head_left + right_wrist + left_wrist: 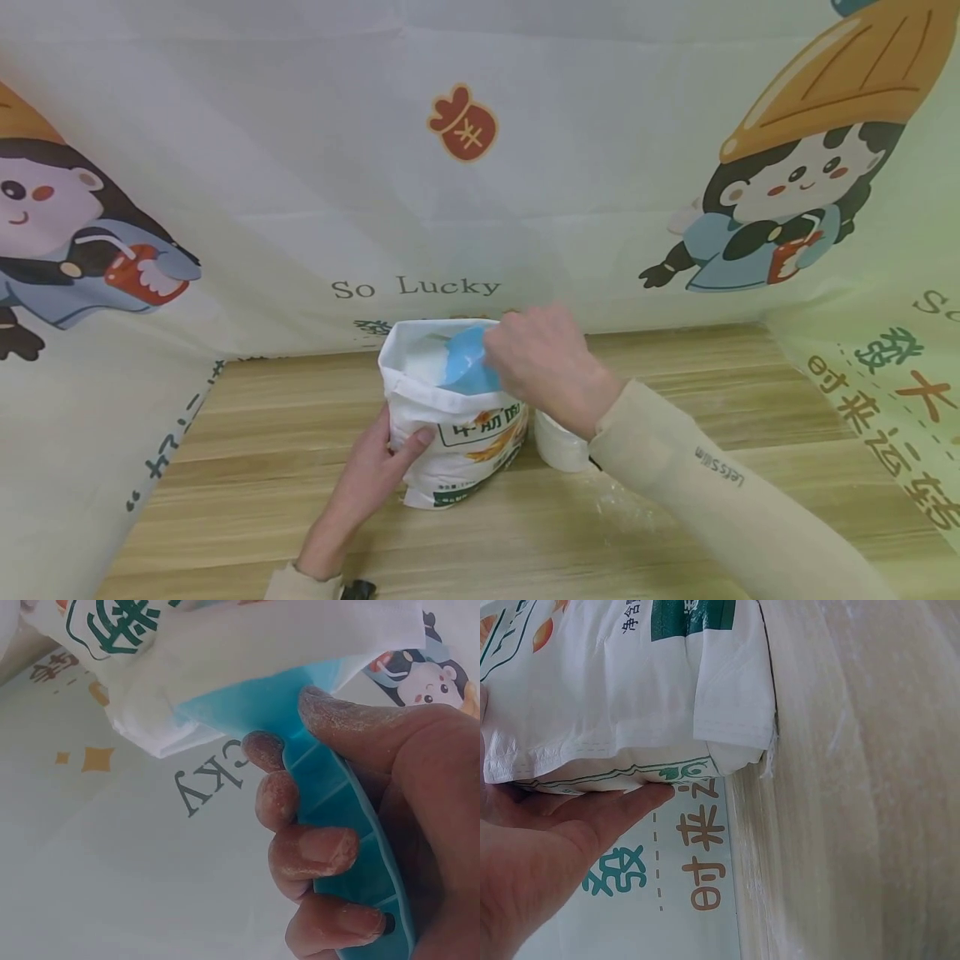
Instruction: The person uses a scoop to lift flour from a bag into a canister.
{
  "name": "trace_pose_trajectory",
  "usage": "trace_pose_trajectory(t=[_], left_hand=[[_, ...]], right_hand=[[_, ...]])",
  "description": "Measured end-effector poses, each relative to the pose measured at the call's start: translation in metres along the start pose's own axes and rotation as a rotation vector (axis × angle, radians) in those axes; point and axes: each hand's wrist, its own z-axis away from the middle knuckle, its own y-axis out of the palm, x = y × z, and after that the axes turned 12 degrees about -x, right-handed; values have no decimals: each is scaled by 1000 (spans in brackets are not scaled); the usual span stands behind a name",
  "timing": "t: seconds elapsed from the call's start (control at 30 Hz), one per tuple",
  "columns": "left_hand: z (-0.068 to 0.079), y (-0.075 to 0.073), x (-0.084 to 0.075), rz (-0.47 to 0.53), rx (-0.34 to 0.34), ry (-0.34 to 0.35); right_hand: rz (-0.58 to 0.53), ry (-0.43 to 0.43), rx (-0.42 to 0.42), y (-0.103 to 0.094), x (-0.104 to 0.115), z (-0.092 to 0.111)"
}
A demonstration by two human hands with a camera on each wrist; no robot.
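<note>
A white flour bag stands upright with its top folded outward. White flour shows inside its mouth. My left hand holds the bag at its lower left side, the thumb on the front; in the left wrist view the fingers lie along the bag's other face. My right hand grips the handle of a blue plastic scoop above the bag's right rim. In the right wrist view, fingers dusted with white wrap the ribbed scoop handle. The scoop's head is partly inside the bag, its tip hidden.
A white container stands just right of the bag, partly covered by the right forearm. Clear plastic film seems to lie on the wooden tabletop. A printed cloth rises behind and at both sides.
</note>
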Motion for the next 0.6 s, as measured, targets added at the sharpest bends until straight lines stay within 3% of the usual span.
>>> trace_pose_trajectory(t=[0.6], left_hand=[[0,1,0,-1,-1,6]], right_hand=[[-27,16,-50,15,0,3]])
